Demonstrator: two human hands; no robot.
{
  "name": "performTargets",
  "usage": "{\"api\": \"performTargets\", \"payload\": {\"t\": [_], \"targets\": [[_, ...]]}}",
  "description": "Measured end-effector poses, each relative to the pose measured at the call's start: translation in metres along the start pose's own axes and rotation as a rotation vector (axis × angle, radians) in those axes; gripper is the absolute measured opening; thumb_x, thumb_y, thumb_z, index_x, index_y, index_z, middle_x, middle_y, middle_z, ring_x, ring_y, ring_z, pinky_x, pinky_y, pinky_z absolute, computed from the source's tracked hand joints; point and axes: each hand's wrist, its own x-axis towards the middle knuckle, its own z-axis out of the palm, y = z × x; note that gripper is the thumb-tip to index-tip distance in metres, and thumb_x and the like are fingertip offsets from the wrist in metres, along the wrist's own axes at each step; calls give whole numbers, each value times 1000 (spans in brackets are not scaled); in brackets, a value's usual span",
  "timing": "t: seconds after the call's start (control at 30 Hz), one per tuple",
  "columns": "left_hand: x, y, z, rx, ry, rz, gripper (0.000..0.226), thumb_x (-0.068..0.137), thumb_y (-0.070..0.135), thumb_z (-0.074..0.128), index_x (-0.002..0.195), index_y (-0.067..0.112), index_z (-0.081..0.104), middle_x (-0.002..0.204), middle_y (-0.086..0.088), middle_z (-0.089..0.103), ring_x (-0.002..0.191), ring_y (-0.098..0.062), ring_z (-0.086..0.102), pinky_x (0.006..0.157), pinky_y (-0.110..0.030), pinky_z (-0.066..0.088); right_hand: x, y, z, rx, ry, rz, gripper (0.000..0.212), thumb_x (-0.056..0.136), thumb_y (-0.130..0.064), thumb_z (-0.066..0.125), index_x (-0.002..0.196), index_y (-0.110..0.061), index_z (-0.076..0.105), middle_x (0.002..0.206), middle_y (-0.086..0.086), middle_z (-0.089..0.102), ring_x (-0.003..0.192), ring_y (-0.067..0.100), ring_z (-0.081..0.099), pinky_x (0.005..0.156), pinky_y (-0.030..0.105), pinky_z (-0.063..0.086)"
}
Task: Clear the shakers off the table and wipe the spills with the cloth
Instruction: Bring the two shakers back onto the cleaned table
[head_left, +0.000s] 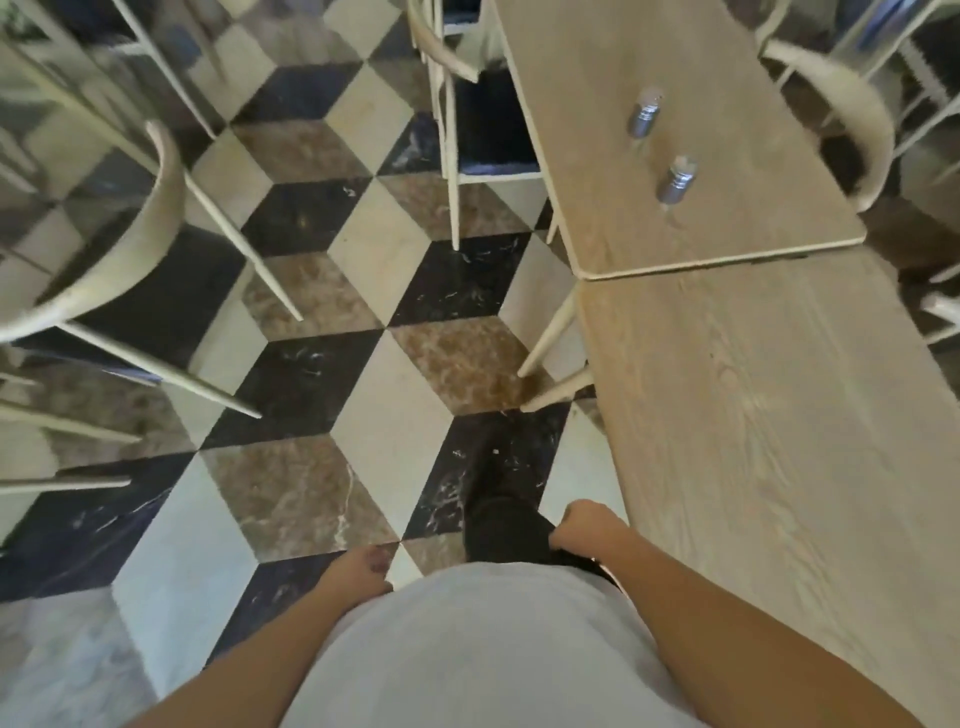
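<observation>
Two metal-topped shakers stand on the far wooden table (613, 171): one shaker (644, 113) farther back, the other shaker (677, 179) nearer the table's front edge. Both my hands hang low in front of my body, far from the shakers. My left hand (358, 569) shows its fingers curled inward with nothing in it. My right hand (584, 527) is also curled loosely beside the near table's edge and holds nothing that I can see. No cloth is visible.
A second wooden table (779, 415) butts against the far one on my right. Pale wooden chairs (119, 249) stand to the left, another chair (452, 104) by the far table and one chair (852, 114) at its right. The cube-patterned tile floor (332, 364) lies ahead.
</observation>
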Motion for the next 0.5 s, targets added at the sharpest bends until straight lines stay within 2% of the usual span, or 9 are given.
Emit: {"api": "performTargets", "payload": {"t": [0.03,0.1,0.17,0.23,0.3,0.33,0.4,0.43,0.5], "targets": [[5,5,-11,-4,41,0,18,98,19,53,113,13,62,114,-3,60,118,-20,57,84,-16,39,12,-10,-9,-10,-12,-21,21,86,-32,66,98,-18,57,97,1,59,85,18,59,68,25,44],[18,16,-40,-86,99,-36,29,97,22,56,124,13,62,130,-5,59,124,-22,55,95,-22,41,41,-30,-29,-14,-20,-66,21,87,-32,65,99,-16,61,98,1,60,85,18,58,73,26,46],[29,29,-76,-95,111,-71,29,95,25,57,123,18,63,128,-2,59,120,-22,56,100,-28,42,72,-48,-54,42,-10,-105,23,88,-32,65,104,-15,67,98,-1,62,87,16,58,79,27,47],[38,40,-116,-173,151,-174,23,88,22,63,111,24,62,111,-3,62,100,-20,59,89,-27,47,102,-67,-86,115,1,-130,20,88,-31,66,101,-16,72,95,-1,65,87,15,59,82,29,48],[44,46,-150,-253,175,-232,22,72,16,70,92,17,63,91,-11,66,74,-21,60,70,-28,52,123,-85,-120,175,7,-125,16,90,-27,64,92,-13,72,91,3,67,88,20,63,84,33,52],[50,48,-167,-280,186,-256,25,66,15,71,90,12,66,88,-15,67,71,-25,60,68,-34,54,131,-93,-136,195,1,-116,16,92,-25,61,87,-12,69,89,6,67,86,22,63,83,34,52],[55,74,-207,-319,189,-274,28,72,14,72,99,10,66,87,-13,65,77,-28,58,71,-44,56,149,-109,-170,189,-40,-118,16,96,-21,56,84,-12,62,88,8,62,82,22,58,78,32,49],[59,89,-223,-306,216,-258,22,79,14,70,100,11,65,88,-8,62,82,-25,57,68,-40,54,159,-114,-185,202,-47,-101,15,95,-18,56,83,-11,62,84,9,60,78,21,56,73,31,47],[67,122,-250,-207,289,-239,10,86,18,66,96,19,65,93,0,60,89,-18,56,74,-27,47,176,-116,-207,247,-65,-39,14,88,-12,58,75,-8,63,68,9,58,62,21,54,57,28,42]]}}
